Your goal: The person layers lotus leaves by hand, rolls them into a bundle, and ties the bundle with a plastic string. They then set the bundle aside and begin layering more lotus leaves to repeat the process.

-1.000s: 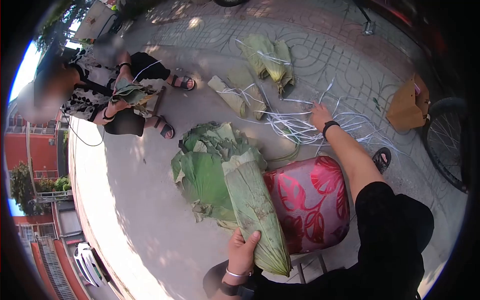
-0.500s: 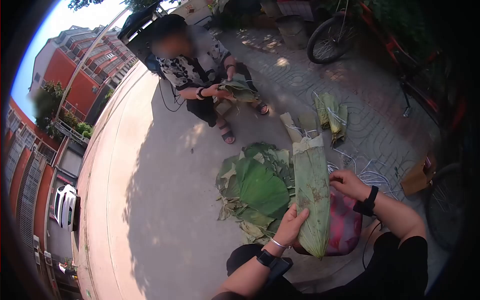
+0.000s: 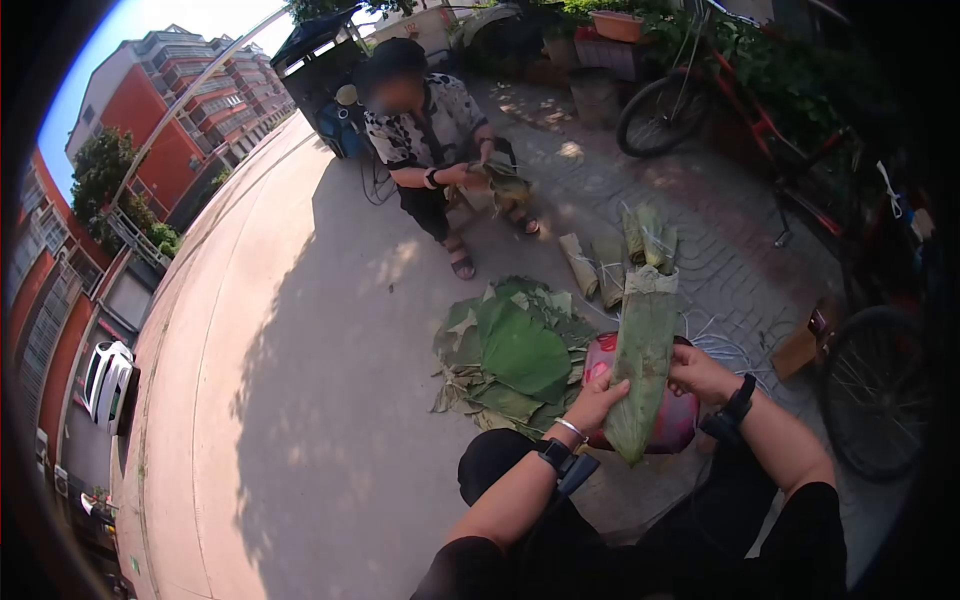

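Note:
A long folded bundle of dried lotus leaves [image 3: 645,345], pointed at the near end, is held over a red-and-pink patterned seat or cushion [image 3: 675,428]. My left hand [image 3: 597,402] grips its lower left side, thumb on top. At its right edge, the curled fingers of my right hand [image 3: 704,374] close on the leaf; the fingertips are partly hidden. Left of the bundle, a loose pile of green and dry leaves [image 3: 522,350] lies on the ground. Beyond it are tied leaf rolls [image 3: 579,264] and another tied bundle [image 3: 652,238]. White strings [image 3: 722,338] spread beside the cushion.
Opposite me sits a person [image 3: 430,130] handling folded leaves [image 3: 503,183]. A cardboard box [image 3: 800,345] and a bicycle wheel [image 3: 880,390] stand at the right. Farther back is a red bicycle [image 3: 765,125]; a white car [image 3: 108,385] is parked far left.
My view has shifted. The bundle sits higher off my lap, and my right hand has come against its right edge. The other person's leaves are turned differently.

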A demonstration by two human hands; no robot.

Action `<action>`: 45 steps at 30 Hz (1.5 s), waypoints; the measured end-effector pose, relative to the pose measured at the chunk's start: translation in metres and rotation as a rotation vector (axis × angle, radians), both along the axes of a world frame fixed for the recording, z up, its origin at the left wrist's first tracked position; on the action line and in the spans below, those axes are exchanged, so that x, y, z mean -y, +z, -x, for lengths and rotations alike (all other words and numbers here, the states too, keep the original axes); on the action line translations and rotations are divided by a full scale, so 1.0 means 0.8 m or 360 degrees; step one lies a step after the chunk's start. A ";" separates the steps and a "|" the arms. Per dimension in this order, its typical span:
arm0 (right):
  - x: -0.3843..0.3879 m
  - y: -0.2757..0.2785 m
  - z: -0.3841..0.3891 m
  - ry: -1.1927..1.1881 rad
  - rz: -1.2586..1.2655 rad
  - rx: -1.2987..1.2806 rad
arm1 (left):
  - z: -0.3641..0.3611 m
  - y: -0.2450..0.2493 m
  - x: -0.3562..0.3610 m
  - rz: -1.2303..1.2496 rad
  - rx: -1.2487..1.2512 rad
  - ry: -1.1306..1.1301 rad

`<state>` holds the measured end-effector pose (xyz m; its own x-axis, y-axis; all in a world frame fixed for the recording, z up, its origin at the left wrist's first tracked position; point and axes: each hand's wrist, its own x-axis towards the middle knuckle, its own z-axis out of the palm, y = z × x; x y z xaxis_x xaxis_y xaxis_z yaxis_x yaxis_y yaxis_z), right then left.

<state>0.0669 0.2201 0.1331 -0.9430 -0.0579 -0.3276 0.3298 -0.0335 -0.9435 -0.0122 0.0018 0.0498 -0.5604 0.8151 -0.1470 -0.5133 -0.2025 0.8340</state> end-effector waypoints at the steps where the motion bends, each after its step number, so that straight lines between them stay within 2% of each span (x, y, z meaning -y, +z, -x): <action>1: -0.014 -0.014 0.000 -0.0035 -0.0003 0.0124 | 0.000 -0.003 0.000 0.0027 0.0015 0.0007; 4: -0.053 -0.036 0.000 -0.0065 0.0426 0.0276 | 0.004 -0.018 -0.006 0.0037 0.0132 0.0102; 7: -0.054 -0.030 -0.001 -0.0249 0.0834 0.0096 | 0.012 -0.034 -0.011 0.0155 0.0215 0.0235; 10: -0.038 -0.043 0.002 -0.0383 0.0562 -0.0081 | 0.007 -0.050 -0.023 0.0377 0.0278 0.0306; 12: -0.043 -0.080 0.013 -0.0321 0.0234 -0.0222 | 0.003 -0.067 -0.032 0.0315 0.0411 0.0291; 14: -0.052 -0.107 0.021 -0.0431 0.0190 -0.0151 | -0.001 -0.067 -0.042 0.0316 0.0471 0.0278; 17: -0.067 -0.129 0.035 -0.0514 -0.0457 -0.0180 | -0.013 -0.064 -0.055 0.0402 0.0499 0.0355; 20: -0.058 -0.123 0.035 -0.0487 -0.0738 -0.0511 | -0.016 -0.091 -0.057 0.0473 0.0501 0.0343; 23: -0.024 -0.121 0.029 -0.0390 -0.0600 -0.0470 | -0.025 -0.086 -0.060 0.0778 0.0168 0.0423; 26: -0.007 -0.148 0.031 -0.0127 -0.0983 -0.0881 | -0.032 -0.079 -0.059 0.0914 -0.0136 0.0449; 30: 0.014 -0.166 0.028 0.0082 -0.1139 -0.0884 | -0.039 -0.069 -0.061 0.1190 -0.0808 0.0390; 33: 0.026 -0.188 0.031 -0.0159 -0.0248 -0.0363 | -0.037 -0.064 -0.056 0.1385 -0.1172 0.0345; 35: 0.025 -0.205 0.040 -0.0153 -0.0277 -0.0412 | -0.016 -0.059 -0.047 0.1612 -0.1523 0.0177; 38: 0.023 -0.208 0.048 -0.0105 -0.0498 -0.0416 | 0.013 -0.048 -0.031 0.1440 -0.1738 0.0725; 41: 0.028 -0.197 0.051 -0.0010 -0.0674 -0.0351 | 0.045 -0.040 -0.023 0.1180 -0.2010 0.0911; 44: 0.029 -0.201 0.054 0.0089 -0.0892 -0.0397 | 0.050 -0.024 -0.032 0.1172 -0.2007 0.0676; 45: 0.029 -0.204 0.054 0.0128 -0.0983 -0.0442 | 0.047 -0.030 -0.037 0.1048 -0.1991 0.0637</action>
